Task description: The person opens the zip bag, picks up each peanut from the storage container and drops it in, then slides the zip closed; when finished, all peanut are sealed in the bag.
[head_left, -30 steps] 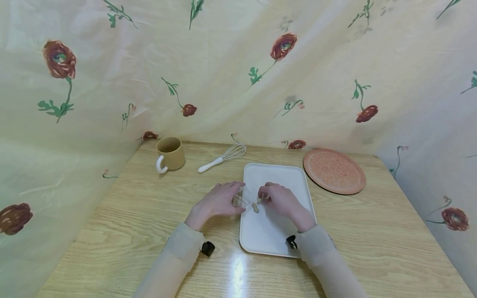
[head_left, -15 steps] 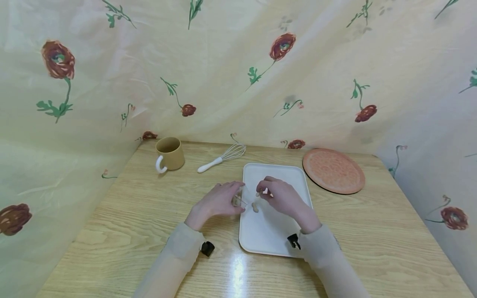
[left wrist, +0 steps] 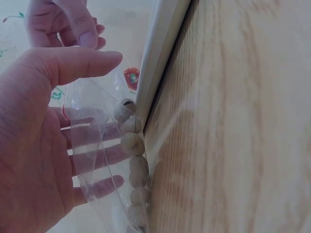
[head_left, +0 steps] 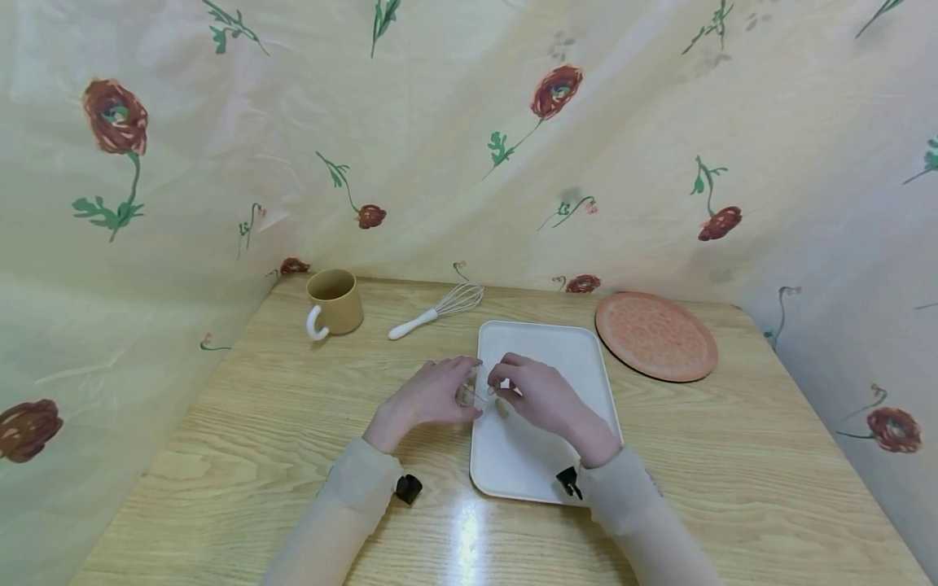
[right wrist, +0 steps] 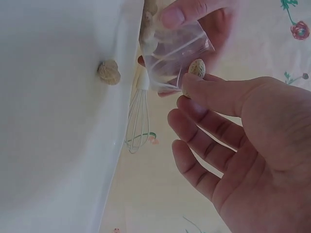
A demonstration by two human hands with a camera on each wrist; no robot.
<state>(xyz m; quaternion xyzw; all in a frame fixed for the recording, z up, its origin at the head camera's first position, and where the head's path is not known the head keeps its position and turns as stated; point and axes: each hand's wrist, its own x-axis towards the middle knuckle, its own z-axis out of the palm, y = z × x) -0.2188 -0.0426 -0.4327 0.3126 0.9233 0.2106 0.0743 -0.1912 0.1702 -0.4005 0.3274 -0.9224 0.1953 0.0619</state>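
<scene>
My left hand [head_left: 431, 393] holds a clear plastic bag [left wrist: 92, 150] upright at the tray's left edge, thumb on one side and fingers spread behind it. Several peanuts [left wrist: 132, 144] are stacked inside the bag along its lower part. With thumb and index finger, my right hand [head_left: 545, 395] pinches a single peanut [right wrist: 197, 68] close to the bag's mouth; its other fingers are loosely bent. Another peanut [right wrist: 109, 72] lies on the white tray [head_left: 535, 468] below the right hand. From the head view, the bag is partly hidden by the left hand.
A whisk [head_left: 418, 324] with a white handle lies beyond the left hand. Farther left stands a tan mug [head_left: 337, 313] with a white handle. A round pink plate [head_left: 657, 336] is right of the tray. Floral cloth [head_left: 454, 163] hangs behind the wooden table [head_left: 220, 456].
My right hand has lifted from the tray with a peanut and moved left to the bag's mouth. The left hand and the bag have stayed in place.
</scene>
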